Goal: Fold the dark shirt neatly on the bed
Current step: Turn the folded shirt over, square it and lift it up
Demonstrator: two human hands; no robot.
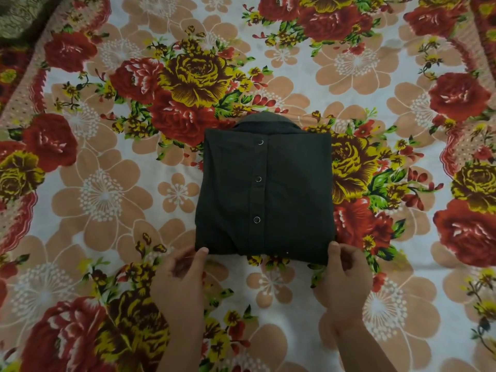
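Left hand (179, 277), right hand (346, 275) pinch near corners of squarish dark shirt (268, 189).

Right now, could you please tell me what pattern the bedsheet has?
The bedsheet has red, yellow and peach flowers on white; head view.

Floral bed (107, 200) holds folded dark shirt (264, 189), perhaps a blanket (18, 17)

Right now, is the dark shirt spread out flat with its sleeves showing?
No, the dark shirt lies folded into a compact rectangle on the floral bedsheet, with no sleeves showing.
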